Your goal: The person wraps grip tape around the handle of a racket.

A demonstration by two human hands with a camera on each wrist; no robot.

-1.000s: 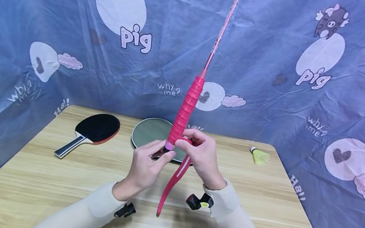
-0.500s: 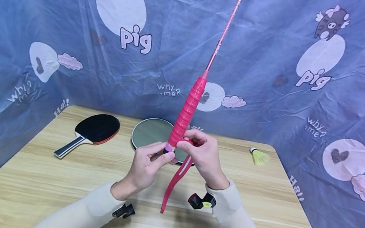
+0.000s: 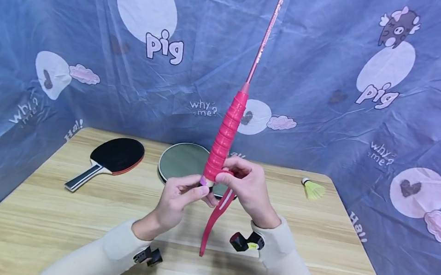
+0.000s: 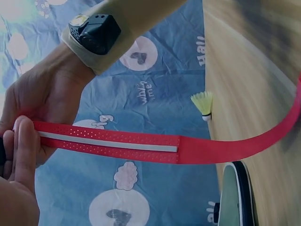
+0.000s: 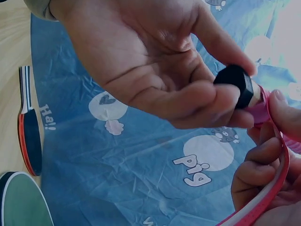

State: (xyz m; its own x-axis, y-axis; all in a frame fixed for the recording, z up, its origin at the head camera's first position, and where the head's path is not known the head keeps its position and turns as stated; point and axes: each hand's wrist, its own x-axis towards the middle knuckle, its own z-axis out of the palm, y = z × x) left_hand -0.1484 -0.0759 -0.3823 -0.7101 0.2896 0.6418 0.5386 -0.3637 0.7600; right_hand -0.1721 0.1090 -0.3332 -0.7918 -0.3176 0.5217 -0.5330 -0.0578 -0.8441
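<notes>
A badminton racket (image 3: 227,131) stands tilted above the table, its handle wrapped in pinkish-red grip tape and its thin pink shaft running out of the top of the head view. My left hand (image 3: 173,200) holds the black butt cap (image 5: 235,84) between thumb and fingers. Just above the cap, a bare pale and purple stretch of handle shows. With thumb and forefinger my right hand (image 3: 250,189) pinches the red grip tape (image 4: 207,149) at the lowest wrap. The tape's loose tail, with a white strip along part of it, hangs down toward the table.
On the table (image 3: 65,233), a black table tennis bat (image 3: 117,156) lies at the left. A round green-grey thing with a white rim (image 3: 183,163) lies behind the hands. A yellow shuttlecock (image 3: 313,188) rests at the far right. Blue printed cloth (image 3: 215,53) surrounds the table.
The racket has turned a little about its length, and its shaft leans slightly differently. Both hands keep their hold. The tape's tail has swung slightly right, and the right hand has shifted slightly right and down.
</notes>
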